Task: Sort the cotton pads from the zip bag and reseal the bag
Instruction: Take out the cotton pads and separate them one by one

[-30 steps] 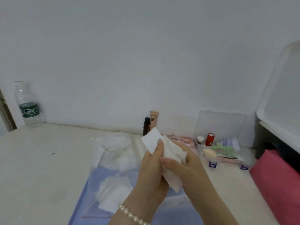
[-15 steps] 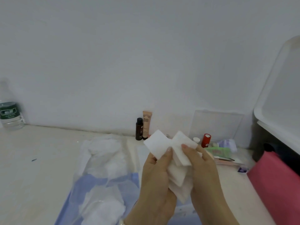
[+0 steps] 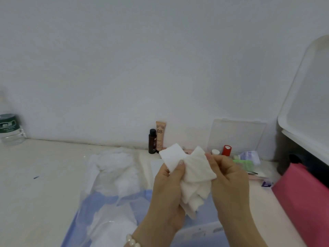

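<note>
Both my hands hold a bunch of white cotton pads (image 3: 194, 177) above the table. My left hand (image 3: 168, 191) pinches one square pad by its lower edge with the thumb on top. My right hand (image 3: 229, 182) grips the neighbouring pad and the rest of the bunch from the right. The two top pads fan apart. Below and to the left lies the clear zip bag (image 3: 114, 193) with a blue lower part, flat on the table, holding more white pads. Its zip edge is hidden behind my arms.
A water bottle (image 3: 9, 129) stands far left by the wall. A dark bottle (image 3: 152, 141) and a BB tube (image 3: 160, 136) stand at the back. Small cosmetics (image 3: 243, 159) lie at the right, beside a pink box (image 3: 306, 196) and a white tray (image 3: 306, 97).
The bunch of pads has been spread: the top pads now fan apart between my hands. My view has swung right, so the water bottle sits at the left edge.
</note>
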`<state>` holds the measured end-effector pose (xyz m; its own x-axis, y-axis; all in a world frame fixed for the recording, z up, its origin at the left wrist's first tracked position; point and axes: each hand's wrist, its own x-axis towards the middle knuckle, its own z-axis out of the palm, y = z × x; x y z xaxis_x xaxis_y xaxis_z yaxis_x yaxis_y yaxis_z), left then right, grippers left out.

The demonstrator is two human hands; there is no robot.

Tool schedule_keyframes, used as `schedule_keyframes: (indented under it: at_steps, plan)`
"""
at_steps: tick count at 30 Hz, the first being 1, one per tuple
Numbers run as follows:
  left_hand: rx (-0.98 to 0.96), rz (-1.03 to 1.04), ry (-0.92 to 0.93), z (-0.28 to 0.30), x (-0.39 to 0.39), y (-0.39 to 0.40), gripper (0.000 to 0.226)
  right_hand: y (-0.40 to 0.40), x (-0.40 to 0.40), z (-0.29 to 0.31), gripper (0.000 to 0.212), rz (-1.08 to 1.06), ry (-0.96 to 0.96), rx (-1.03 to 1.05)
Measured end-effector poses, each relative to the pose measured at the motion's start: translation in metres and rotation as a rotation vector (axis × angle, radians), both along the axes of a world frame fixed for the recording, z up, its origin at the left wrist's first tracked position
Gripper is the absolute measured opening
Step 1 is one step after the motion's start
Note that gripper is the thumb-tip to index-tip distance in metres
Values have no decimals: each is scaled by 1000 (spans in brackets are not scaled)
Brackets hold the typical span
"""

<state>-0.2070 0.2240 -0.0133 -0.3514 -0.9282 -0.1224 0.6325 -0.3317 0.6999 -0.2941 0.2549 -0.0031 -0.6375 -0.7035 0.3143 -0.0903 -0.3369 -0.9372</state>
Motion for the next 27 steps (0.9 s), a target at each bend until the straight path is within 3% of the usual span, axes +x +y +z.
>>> schedule_keyframes:
  at_steps: [3,9,14,17,21,24,27]
  plan:
    - [71,-57,40,0,-1,1,23,-3,-6,-4,22,-133,86,-5]
    - [90,-113,59,2,4,1,21,-5,-29,-7,20,-169,-145,-1]
    - [-112,-116,-97,-3,7,-4,27,15,-36,14,18,-326,-260,-284]
    - [-298,-193,-221,-8,11,-9,40,40,-28,41,18,-120,-229,-427]
    - [-466,-377,-309,-10,14,-8,45,45,-1,48,7,171,-10,-190]
    - [-552,-425,-368,-11,16,-7,47,36,-3,38,9,106,201,-11]
    - [-575,-484,-345,-7,19,-8,43,33,-11,36,8,101,188,25]
